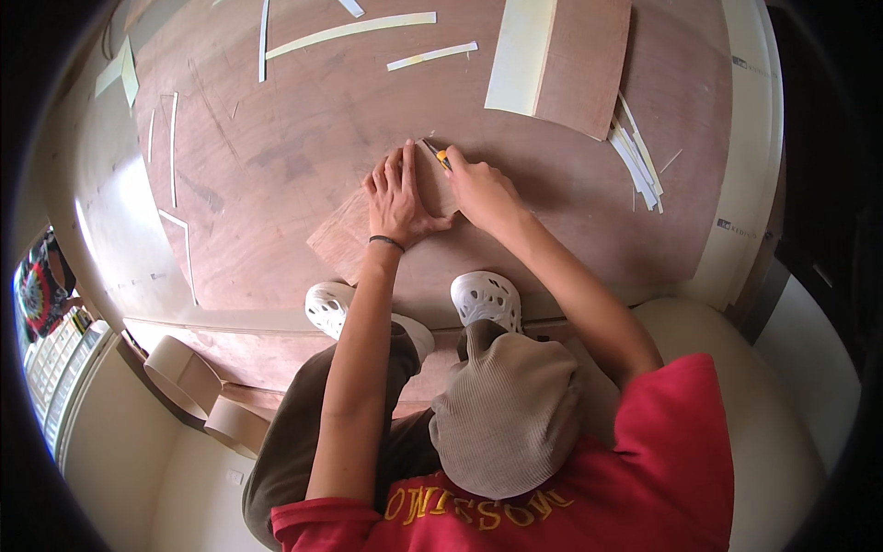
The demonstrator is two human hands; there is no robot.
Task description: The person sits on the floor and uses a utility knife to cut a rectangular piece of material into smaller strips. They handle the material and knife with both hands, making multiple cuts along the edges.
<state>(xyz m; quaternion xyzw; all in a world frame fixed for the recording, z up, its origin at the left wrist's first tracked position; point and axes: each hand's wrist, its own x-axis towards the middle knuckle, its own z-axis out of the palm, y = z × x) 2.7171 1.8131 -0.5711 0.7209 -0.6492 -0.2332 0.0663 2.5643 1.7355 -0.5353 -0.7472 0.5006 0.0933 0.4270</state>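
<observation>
the right hand [478,189] hides most of the yellow cutter [442,157]; its blade is too small to tell.

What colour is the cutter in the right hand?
Yellow-orange, held in the right hand; the cutter shows in the head view.

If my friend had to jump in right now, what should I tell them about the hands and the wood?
Left hand: flat, fingers spread, pressing down a small plywood piece on the big plywood sheet.
Right hand: gripping a yellow utility knife, its tip at the small piece's upper edge, beside the left fingertips.
Around: pale cut strips lie across the sheet's far part, a bundle of strips to the right, a folded panel beyond.
Done: several strips already cut.
Left: this cut looks unfinished; how far it has got is hidden by the hands.
</observation>
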